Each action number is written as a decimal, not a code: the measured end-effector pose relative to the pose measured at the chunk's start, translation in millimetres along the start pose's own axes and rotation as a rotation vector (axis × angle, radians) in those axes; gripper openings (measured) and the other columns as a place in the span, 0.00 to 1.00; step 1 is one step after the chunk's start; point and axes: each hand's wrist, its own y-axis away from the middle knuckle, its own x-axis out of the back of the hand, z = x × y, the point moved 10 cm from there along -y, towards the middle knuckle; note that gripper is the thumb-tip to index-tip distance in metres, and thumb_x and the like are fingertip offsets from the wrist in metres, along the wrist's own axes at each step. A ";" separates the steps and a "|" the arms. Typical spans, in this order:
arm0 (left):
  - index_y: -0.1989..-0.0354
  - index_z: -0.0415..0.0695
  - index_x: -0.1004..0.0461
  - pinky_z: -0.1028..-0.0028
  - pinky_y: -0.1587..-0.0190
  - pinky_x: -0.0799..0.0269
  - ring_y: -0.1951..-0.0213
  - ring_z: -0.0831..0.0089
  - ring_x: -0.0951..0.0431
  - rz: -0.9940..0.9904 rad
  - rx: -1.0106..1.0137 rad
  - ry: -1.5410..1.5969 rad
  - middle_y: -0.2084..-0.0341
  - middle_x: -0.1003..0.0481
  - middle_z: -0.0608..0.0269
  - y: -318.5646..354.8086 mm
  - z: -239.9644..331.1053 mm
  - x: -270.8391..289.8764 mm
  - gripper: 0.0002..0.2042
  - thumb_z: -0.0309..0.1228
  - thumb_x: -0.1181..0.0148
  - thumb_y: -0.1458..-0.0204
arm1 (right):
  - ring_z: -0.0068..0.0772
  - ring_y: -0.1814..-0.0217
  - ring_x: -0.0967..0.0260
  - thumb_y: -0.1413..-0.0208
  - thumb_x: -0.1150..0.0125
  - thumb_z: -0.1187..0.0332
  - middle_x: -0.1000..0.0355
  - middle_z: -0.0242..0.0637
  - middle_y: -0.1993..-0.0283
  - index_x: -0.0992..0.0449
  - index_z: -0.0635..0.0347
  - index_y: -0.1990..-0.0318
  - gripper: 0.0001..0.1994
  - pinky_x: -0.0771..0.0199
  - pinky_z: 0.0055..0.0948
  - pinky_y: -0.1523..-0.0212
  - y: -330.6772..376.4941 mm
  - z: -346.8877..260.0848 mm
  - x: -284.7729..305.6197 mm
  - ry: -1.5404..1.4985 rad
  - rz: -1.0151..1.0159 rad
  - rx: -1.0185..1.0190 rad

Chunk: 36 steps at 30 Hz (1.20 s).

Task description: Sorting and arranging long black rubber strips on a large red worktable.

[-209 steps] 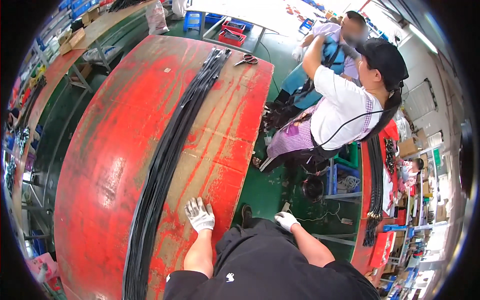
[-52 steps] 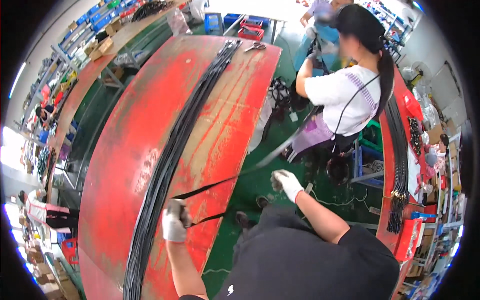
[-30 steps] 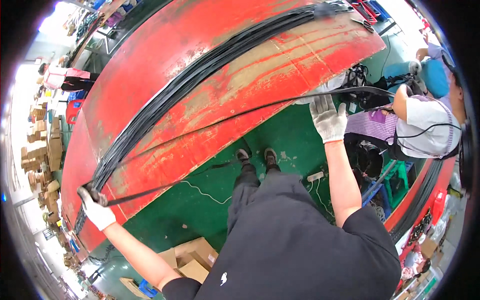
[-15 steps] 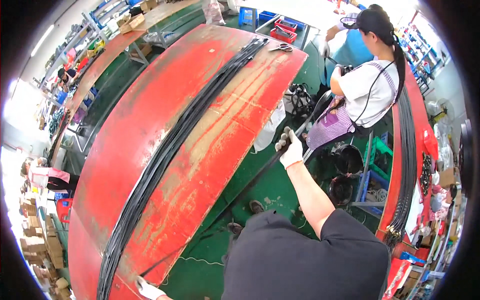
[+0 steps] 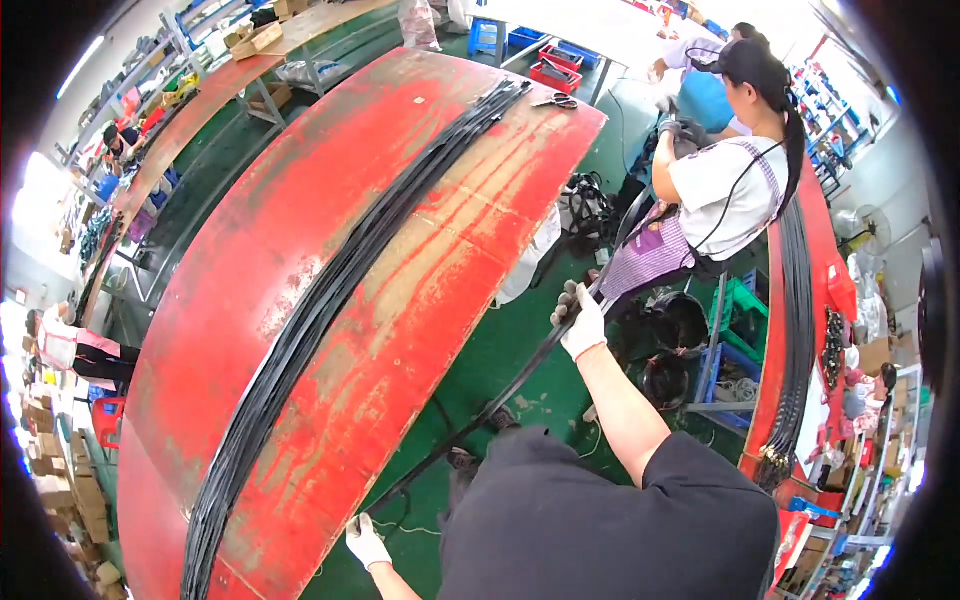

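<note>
My right hand, in a white glove with grey fingertips, is closed round a long black strip. The strip slants down across the gap beside the table to my left hand, also gloved in white. My left fingers pinch its lower end near the table's edge. Beyond my right hand the strip runs up toward a co-worker in a cap and checked apron, whose dark-gloved hands are raised. A long bundle of similar black strips lies along the red worn tabletop.
Scissors lie at the tabletop's far end. To the right, more black strips lie on a narrow red table. Below it are a green crate and coils of black material. Several other people sit or stand farther off.
My left hand has moved right, off the tabletop to its edge. The strip between my hands has shifted with it. The co-worker's hands have drawn up and together.
</note>
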 end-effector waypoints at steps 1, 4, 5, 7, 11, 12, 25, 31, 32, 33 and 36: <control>0.61 0.41 0.24 0.77 0.80 0.41 0.82 0.84 0.36 -0.015 -0.003 -0.004 0.79 0.32 0.73 0.0 4.9 -7.8 0.08 0.33 0.37 0.34 | 0.27 0.73 0.31 0.28 0.43 0.55 0.26 0.27 0.68 0.20 0.51 0.52 0.12 0.31 0.33 0.70 0.8 3.1 2.5 -0.003 0.004 -0.010; 0.62 0.41 0.24 0.77 0.79 0.40 0.80 0.83 0.34 -0.060 0.009 -0.029 0.77 0.31 0.74 -1.5 11.2 -27.9 0.08 0.33 0.36 0.34 | 0.28 0.72 0.30 0.28 0.44 0.54 0.26 0.27 0.67 0.20 0.51 0.52 0.13 0.30 0.34 0.68 1.6 7.6 9.0 0.018 -0.005 -0.014; 0.62 0.41 0.24 0.77 0.79 0.39 0.80 0.83 0.34 -0.070 0.004 -0.032 0.77 0.31 0.74 -3.3 10.8 -30.0 0.08 0.32 0.37 0.34 | 0.28 0.72 0.30 0.28 0.44 0.54 0.26 0.27 0.67 0.20 0.51 0.52 0.13 0.29 0.35 0.68 2.4 9.5 9.6 0.020 -0.010 -0.015; 0.62 0.41 0.23 0.76 0.79 0.39 0.79 0.82 0.34 -0.087 -0.007 -0.038 0.77 0.31 0.74 -5.7 8.5 -34.7 0.07 0.32 0.37 0.34 | 0.28 0.72 0.30 0.28 0.43 0.54 0.26 0.27 0.67 0.20 0.50 0.53 0.12 0.29 0.35 0.68 -0.2 11.9 10.8 0.033 -0.036 -0.022; 0.61 0.39 0.23 0.75 0.80 0.39 0.82 0.81 0.35 -0.068 -0.009 -0.070 0.78 0.31 0.71 -14.1 3.3 -34.0 0.08 0.32 0.37 0.34 | 0.30 0.73 0.30 0.28 0.43 0.52 0.24 0.32 0.67 0.22 0.50 0.52 0.13 0.28 0.38 0.70 -1.6 20.1 11.0 0.015 -0.037 -0.039; 0.61 0.40 0.23 0.74 0.80 0.39 0.82 0.81 0.36 -0.077 -0.010 -0.066 0.78 0.32 0.71 -15.9 3.7 -36.4 0.08 0.33 0.37 0.34 | 0.30 0.73 0.30 0.28 0.42 0.52 0.24 0.32 0.67 0.22 0.50 0.52 0.13 0.28 0.38 0.70 -0.6 21.1 11.3 0.002 -0.046 -0.046; 0.48 0.35 0.21 0.70 0.78 0.37 0.80 0.76 0.33 0.217 -0.053 0.009 0.74 0.26 0.66 -48.5 -58.5 58.7 0.14 0.35 0.39 0.33 | 0.32 0.74 0.30 0.28 0.44 0.52 0.25 0.33 0.66 0.26 0.47 0.50 0.12 0.29 0.39 0.71 9.9 39.9 -22.4 0.048 -0.013 -0.083; 0.43 0.28 0.25 0.61 0.45 0.26 0.52 0.55 0.21 0.320 0.180 -0.187 0.51 0.18 0.46 -1.6 -34.4 85.4 0.23 0.38 0.38 0.34 | 0.29 0.74 0.30 0.27 0.46 0.56 0.25 0.34 0.66 0.25 0.55 0.49 0.13 0.26 0.37 0.72 34.7 87.5 -15.4 0.211 -0.066 -0.164; 0.42 0.29 0.25 0.60 0.45 0.25 0.51 0.54 0.21 0.389 0.081 -0.395 0.49 0.19 0.45 4.8 -19.4 89.3 0.23 0.39 0.38 0.35 | 0.28 0.74 0.30 0.27 0.45 0.55 0.25 0.34 0.66 0.25 0.55 0.48 0.14 0.27 0.35 0.72 50.7 100.8 -27.6 0.318 -0.134 -0.189; 0.41 0.31 0.25 0.60 0.46 0.25 0.50 0.54 0.20 0.451 -0.022 -0.605 0.48 0.20 0.45 12.5 -4.5 84.8 0.24 0.40 0.37 0.35 | 0.27 0.74 0.30 0.28 0.45 0.55 0.25 0.34 0.66 0.24 0.56 0.47 0.15 0.29 0.32 0.72 68.3 113.1 -37.8 0.425 -0.201 -0.213; 0.37 0.36 0.27 0.60 0.43 0.24 0.46 0.54 0.21 0.445 -0.278 -0.838 0.41 0.25 0.44 11.9 40.6 36.9 0.26 0.42 0.35 0.36 | 0.26 0.74 0.29 0.29 0.45 0.54 0.24 0.37 0.65 0.24 0.63 0.44 0.20 0.27 0.30 0.72 117.0 145.2 -70.2 0.857 -0.397 -0.235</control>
